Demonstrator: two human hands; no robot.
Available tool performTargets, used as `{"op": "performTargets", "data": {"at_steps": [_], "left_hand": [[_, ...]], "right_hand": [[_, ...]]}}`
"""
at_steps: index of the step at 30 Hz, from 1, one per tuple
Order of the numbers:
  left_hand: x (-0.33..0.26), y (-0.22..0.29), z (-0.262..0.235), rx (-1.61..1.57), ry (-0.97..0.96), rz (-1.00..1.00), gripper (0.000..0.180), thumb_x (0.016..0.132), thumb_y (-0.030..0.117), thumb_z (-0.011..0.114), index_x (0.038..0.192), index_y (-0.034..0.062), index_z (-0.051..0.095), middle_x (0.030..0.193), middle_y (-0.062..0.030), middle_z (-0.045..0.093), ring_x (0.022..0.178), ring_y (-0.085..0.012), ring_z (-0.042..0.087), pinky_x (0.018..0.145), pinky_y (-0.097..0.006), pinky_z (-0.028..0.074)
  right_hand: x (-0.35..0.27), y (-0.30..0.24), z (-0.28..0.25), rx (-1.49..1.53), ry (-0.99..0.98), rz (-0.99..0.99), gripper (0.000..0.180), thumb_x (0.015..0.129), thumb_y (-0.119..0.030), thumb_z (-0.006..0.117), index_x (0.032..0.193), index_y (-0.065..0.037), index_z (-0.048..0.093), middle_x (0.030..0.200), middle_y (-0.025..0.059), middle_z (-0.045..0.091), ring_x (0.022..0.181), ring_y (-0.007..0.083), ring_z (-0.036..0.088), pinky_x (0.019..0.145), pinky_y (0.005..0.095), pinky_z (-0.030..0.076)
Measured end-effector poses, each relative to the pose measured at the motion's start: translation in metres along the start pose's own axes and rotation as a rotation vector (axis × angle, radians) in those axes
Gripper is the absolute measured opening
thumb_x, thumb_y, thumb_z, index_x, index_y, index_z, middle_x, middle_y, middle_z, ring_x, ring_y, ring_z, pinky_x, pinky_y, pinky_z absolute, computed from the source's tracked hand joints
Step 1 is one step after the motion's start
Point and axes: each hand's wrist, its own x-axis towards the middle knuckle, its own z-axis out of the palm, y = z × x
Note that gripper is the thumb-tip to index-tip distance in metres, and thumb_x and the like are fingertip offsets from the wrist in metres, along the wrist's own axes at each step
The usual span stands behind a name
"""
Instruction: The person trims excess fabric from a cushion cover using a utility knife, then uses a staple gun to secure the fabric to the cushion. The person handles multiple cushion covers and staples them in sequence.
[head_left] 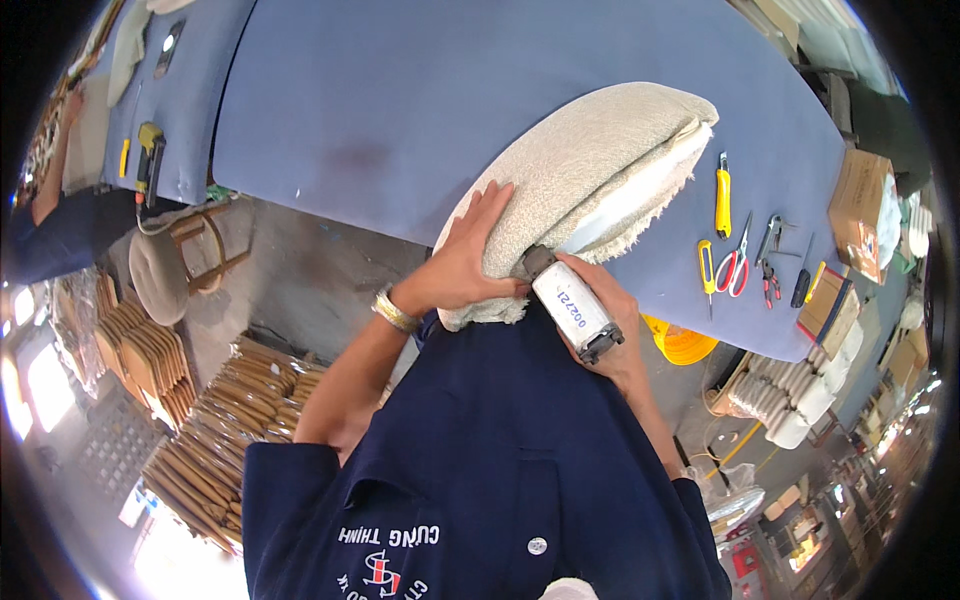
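A curved seat cushion (590, 150) in beige textured fabric lies over the table's near edge, its close end against my body. Along its right side the fabric's frayed edge gapes, and a white inner surface (612, 212) shows. My left hand (468, 248) grips the cushion's near end, fingers spread over the fabric and thumb toward the open seam. In my right hand (612, 300) is a staple gun (572, 305) with a white body and dark ends. Its far end meets the fabric edge beside my left thumb; the contact point is partly hidden.
Right on the blue table (380, 110) lie a yellow cutter (722, 195), a yellow-handled screwdriver (706, 265), red-handled scissors (735, 265) and pliers (770, 285). A carton (860, 210) stands beyond. At left are another tool with a hose (149, 165), a chair (165, 270) and stacked wrapped parts (235, 410).
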Motion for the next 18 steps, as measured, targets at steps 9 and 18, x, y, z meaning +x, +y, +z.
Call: {"op": "performTargets", "data": {"at_steps": [9, 18], "left_hand": [[-0.006, 0.041, 0.015, 0.352, 0.066, -0.224, 0.103, 0.082, 0.023, 0.074, 0.163, 0.0102, 0.012, 0.167, -0.0256, 0.016, 0.154, -0.0451, 0.017, 0.121, -0.053, 0.027], [-0.006, 0.036, 0.026, 0.338, 0.129, -0.233, 0.108, 0.076, 0.010, 0.078, 0.163, 0.0119, 0.013, 0.168, -0.0223, 0.016, 0.154, -0.0469, 0.015, 0.116, -0.067, 0.027]], "right_hand": [[-0.012, 0.001, -0.003, -0.013, -0.038, -0.020, 0.063, 0.076, -0.010, 0.076, 0.137, -0.005, 0.061, 0.122, 0.0186, 0.069, 0.105, 0.0339, 0.070, 0.090, 0.0371, 0.054], [-0.008, -0.003, 0.003, 0.067, -0.080, 0.097, 0.066, 0.074, -0.011, 0.077, 0.138, -0.005, 0.060, 0.123, 0.0191, 0.069, 0.108, 0.0341, 0.069, 0.093, 0.0365, 0.053]]}}
